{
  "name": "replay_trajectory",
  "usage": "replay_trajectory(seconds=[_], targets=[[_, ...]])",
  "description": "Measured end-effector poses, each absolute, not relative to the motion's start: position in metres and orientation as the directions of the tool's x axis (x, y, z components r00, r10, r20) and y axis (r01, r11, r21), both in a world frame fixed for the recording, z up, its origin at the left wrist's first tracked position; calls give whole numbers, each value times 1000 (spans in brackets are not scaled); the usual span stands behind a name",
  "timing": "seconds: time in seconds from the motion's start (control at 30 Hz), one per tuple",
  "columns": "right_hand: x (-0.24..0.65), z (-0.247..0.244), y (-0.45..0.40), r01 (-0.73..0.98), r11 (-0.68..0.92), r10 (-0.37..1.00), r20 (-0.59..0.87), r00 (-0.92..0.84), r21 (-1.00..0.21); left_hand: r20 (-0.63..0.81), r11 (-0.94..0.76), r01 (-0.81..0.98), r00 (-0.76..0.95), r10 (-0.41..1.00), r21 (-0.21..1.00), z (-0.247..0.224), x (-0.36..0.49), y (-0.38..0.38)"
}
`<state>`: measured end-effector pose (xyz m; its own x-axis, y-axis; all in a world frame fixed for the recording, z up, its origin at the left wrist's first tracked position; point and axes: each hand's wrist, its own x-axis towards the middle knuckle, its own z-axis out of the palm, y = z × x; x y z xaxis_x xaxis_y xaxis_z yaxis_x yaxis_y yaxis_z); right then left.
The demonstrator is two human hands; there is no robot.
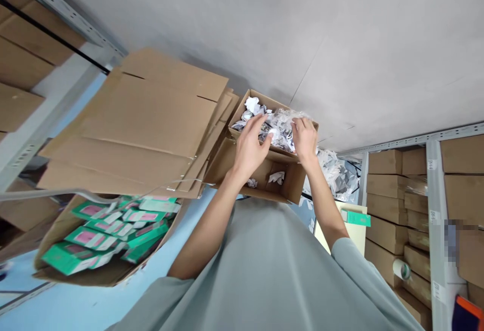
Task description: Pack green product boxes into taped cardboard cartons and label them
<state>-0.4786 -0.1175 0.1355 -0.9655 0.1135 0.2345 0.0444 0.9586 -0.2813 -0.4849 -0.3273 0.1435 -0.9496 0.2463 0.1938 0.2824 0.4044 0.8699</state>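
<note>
My left hand (252, 147) is over a cardboard box (272, 100), its thumb and fingers spread apart and nothing gripped between them. Crumpled white paper (252, 104) and paper shreds fill this box, along with a crinkled piece of clear plastic (285, 117). At the box's right end, my right hand (304, 139) has its fingers curled down at the plastic and paper; what they pinch, if anything, is hidden. Beneath my wrists, nearer my body, stands a second open cardboard box (260, 165) with a crumpled white paper piece (277, 177) and a smaller scrap inside.
Flattened cardboard sheets (147, 114) are stacked to the left. Below them, a carton (109, 276) holds several green-and-white boxes (91, 237). White plastic scraps (335, 172) lie right of the boxes. Shelving with brown cartons (385, 210) and a tape roll (401, 269) stands at right; a grey wall is ahead.
</note>
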Motion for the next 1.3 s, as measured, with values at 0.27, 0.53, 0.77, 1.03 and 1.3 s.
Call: replay_trajectory(seconds=[0.27, 0.53, 0.77, 1.03, 1.3], targets=[[-432, 171, -127, 44, 761, 210, 181, -961, -647, 258, 324, 419, -861, 437, 849, 152, -473, -325], [-405, 172, -162, 34, 377, 111, 9, -994, -926, 56, 114, 125, -877, 477, 986, 148, -452, -362], [-375, 161, -220, -71, 648, -58, 43, -997, -758, -189, 178, -123, -883, 429, 976, 117, -435, -403], [-377, 95, -261, 110, 820, -49, -261, -964, -561, -227, 563, 28, -897, 379, 826, 81, -410, -434], [-353, 117, -228, 169, 801, 72, -188, -980, -574, -84, 661, 102, -966, 244, 743, 109, -409, -468]])
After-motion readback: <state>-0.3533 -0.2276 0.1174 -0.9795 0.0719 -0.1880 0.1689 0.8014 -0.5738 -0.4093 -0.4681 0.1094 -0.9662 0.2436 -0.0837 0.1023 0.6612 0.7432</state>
